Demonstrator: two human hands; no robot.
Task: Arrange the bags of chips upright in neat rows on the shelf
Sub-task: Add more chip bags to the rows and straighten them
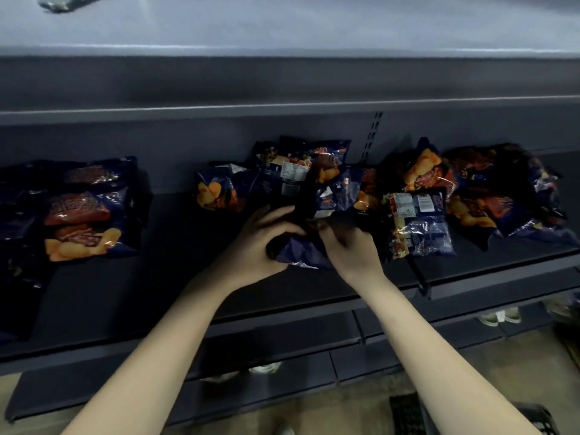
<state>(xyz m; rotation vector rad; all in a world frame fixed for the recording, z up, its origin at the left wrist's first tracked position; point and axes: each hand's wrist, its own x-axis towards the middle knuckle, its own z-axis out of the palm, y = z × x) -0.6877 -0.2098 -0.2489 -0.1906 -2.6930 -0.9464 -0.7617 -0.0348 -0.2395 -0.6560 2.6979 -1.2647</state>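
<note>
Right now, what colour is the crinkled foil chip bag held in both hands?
Dark blue-purple; the crinkled foil chip bag shows best in head view.

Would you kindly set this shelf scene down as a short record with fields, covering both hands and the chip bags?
left hand: grips the held bag from its left side
right hand: grips the same bag from its right side
held bag: dark blue, crumpled, between the hands
shelf: dark, carries all the bags
left group: bags set close together, tidy
middle heap: jumbled, just behind the hands
right heap: jumbled, one bag back-label up
task state: heaps not yet arranged
</note>
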